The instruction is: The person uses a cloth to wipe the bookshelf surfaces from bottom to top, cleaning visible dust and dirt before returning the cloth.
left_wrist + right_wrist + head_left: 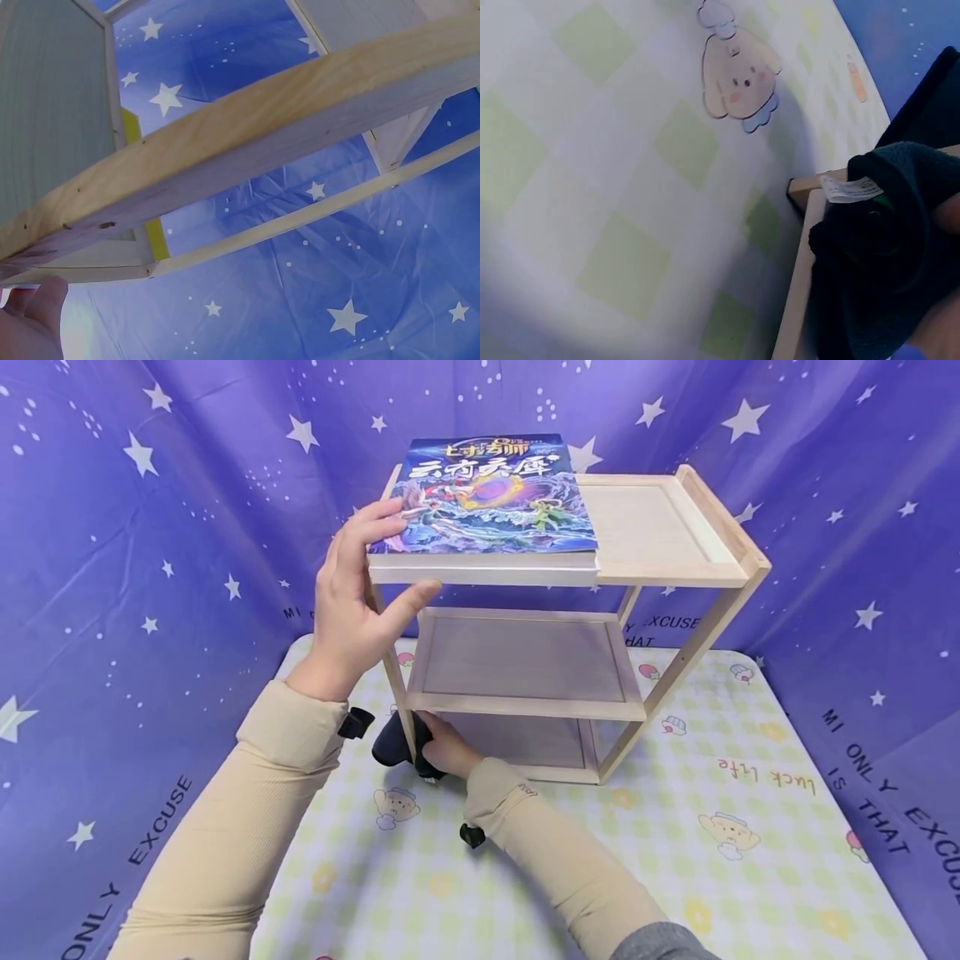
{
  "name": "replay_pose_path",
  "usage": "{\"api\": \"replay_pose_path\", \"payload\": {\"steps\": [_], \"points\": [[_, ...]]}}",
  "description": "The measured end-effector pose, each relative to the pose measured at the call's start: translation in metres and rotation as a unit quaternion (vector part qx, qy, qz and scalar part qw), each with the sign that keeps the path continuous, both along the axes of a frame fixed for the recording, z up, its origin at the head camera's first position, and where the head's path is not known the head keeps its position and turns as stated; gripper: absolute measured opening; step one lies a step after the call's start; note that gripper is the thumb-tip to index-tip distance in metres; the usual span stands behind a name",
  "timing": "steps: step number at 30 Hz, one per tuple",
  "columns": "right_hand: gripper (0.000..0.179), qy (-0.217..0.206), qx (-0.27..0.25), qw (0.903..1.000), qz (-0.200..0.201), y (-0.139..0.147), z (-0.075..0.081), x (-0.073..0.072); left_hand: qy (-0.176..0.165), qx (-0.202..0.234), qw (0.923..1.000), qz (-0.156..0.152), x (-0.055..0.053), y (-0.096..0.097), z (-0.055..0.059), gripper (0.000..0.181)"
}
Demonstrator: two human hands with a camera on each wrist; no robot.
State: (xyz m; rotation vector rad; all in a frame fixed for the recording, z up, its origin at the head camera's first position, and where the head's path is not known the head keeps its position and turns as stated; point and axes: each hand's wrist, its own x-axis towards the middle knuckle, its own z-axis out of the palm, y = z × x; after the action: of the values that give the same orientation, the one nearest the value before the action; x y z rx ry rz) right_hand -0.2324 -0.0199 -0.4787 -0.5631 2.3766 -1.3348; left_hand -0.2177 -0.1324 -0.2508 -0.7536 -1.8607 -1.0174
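A wooden three-tier shelf rack (525, 706) stands on the table. On the left of its top tier lies a thick book (495, 502) with a blue illustrated cover. My left hand (356, 597) grips the rack's top left corner, fingers over the side onto the book's edge and thumb in front. Low down, my right hand (450, 747) holds a dark cloth (393, 742) around the foot of the front left leg. In the right wrist view, a white label shows on the cloth (870, 255); folds hide most of the fingers.
A checked tablecloth (750, 910) with cartoon prints covers the table. Purple curtains (150, 577) with white stars surround it at the back and sides. In the left wrist view, a side rail of the rack (247, 135) crosses close to the camera.
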Motion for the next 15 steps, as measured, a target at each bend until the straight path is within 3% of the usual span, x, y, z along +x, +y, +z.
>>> {"api": "replay_pose_path", "payload": {"steps": [15], "points": [[0.075, 0.033, -0.075, 0.9959, -0.037, 0.004, 0.015, 0.004, 0.01, 0.006, 0.9999, -0.004, 0.0, 0.001, 0.0, 0.066]]}}
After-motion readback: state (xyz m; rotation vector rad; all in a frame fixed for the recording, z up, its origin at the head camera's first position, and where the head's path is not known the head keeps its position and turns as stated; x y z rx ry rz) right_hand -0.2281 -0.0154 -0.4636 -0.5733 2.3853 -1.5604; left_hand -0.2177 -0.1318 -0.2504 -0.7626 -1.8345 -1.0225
